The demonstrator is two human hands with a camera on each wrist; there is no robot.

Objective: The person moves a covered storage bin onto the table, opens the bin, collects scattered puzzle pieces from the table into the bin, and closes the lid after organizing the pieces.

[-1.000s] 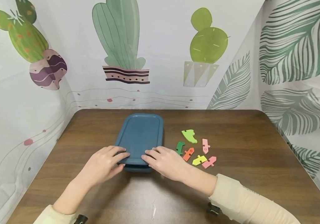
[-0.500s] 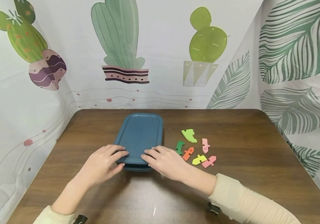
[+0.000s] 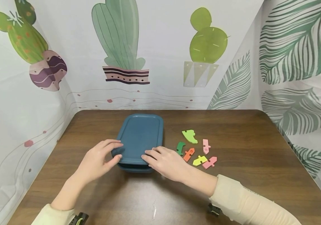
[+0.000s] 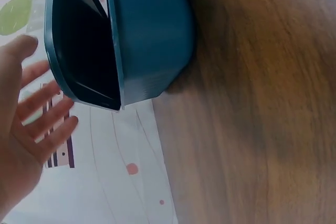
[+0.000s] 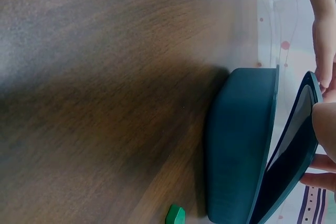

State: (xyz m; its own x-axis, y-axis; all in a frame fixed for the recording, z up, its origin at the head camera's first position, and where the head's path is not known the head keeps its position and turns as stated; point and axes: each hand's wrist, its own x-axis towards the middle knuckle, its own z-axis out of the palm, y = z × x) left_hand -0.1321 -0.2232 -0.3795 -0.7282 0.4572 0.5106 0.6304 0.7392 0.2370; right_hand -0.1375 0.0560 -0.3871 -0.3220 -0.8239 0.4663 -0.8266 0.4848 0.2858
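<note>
Hands (image 3: 98, 159) over dark wooden table (image 3: 247, 150)

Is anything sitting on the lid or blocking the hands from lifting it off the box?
Nothing visible. The lid carries nothing but fingers: the left hand grips its near left corner, the right hand its near right edge. Its near edge is already raised off the box. The puzzle pieces lie apart, to the right.
</note>
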